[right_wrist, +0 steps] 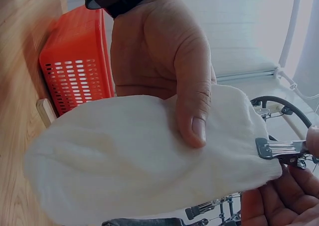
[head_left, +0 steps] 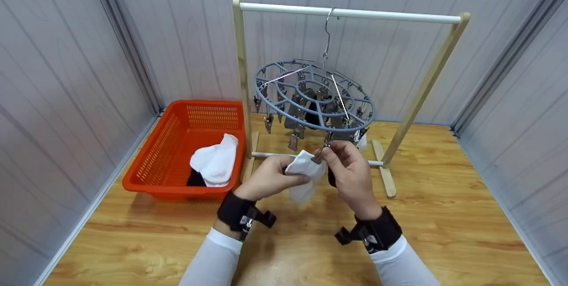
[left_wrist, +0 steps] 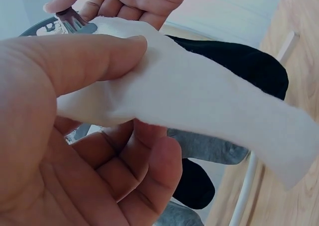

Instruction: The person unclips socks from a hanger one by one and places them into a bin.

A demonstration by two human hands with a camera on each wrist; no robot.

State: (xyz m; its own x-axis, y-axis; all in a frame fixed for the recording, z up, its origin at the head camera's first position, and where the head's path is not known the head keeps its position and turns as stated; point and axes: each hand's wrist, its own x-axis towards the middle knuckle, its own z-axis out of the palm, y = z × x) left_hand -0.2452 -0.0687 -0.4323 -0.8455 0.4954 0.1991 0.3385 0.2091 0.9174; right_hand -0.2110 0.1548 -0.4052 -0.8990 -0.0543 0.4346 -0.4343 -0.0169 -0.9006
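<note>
My left hand (head_left: 266, 177) pinches a white sock (head_left: 305, 168) between thumb and fingers, and the sock's free end droops below. At the sock's upper edge, my right hand (head_left: 350, 172) grips a metal clip (right_wrist: 281, 148) by its handle end. In the right wrist view the clip's jaws overlap the edge of the fabric. That clip is at the near rim of a round blue-grey drying hanger (head_left: 330, 129). Behind the held sock, the left wrist view shows a black sock (left_wrist: 244, 64) and a grey sock (left_wrist: 209, 146) hanging.
An orange basket (head_left: 177, 190) stands at left with white socks (head_left: 217, 161) and a black piece of fabric (head_left: 195, 178) inside. The hanger hooks over the white bar (head_left: 284, 9) of a wooden-legged rack. Several clips dangle around its ring. Panelled walls enclose the wooden surface (head_left: 448, 215).
</note>
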